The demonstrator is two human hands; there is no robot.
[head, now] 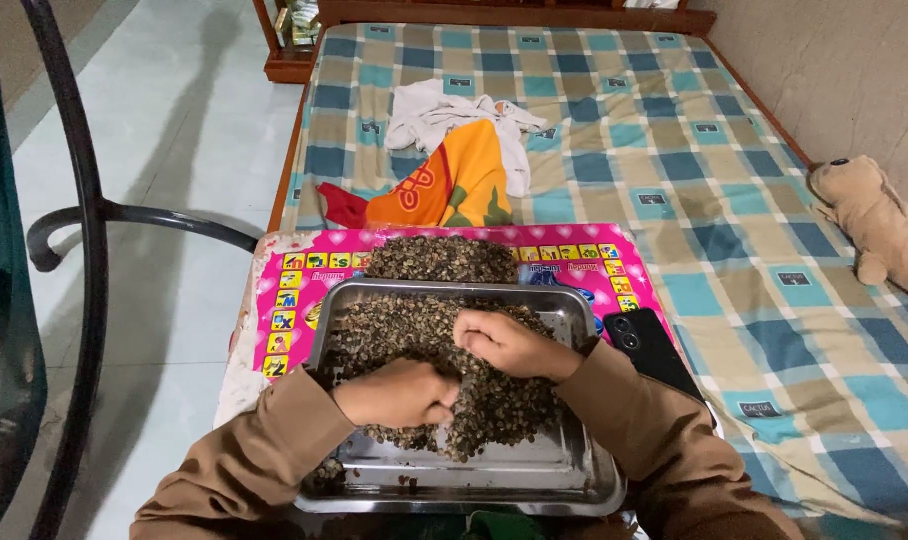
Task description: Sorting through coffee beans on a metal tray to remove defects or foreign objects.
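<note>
While sorting, I see left hand (394,393) curled, pinching seeds (494,400); right hand (509,343) loosely closed, raking pile; metal tray (574,478) walls keep seeds contained; phone (646,345) set aside.

A black phone (652,350) lies face down just right of the metal tray, so its screen does not show. Under the tray is a pink printed board (294,290) with rows of small yellow picture squares along its left and far edges. The checked bedsheet carries small dark rectangular labels (794,279) scattered over it.
</note>
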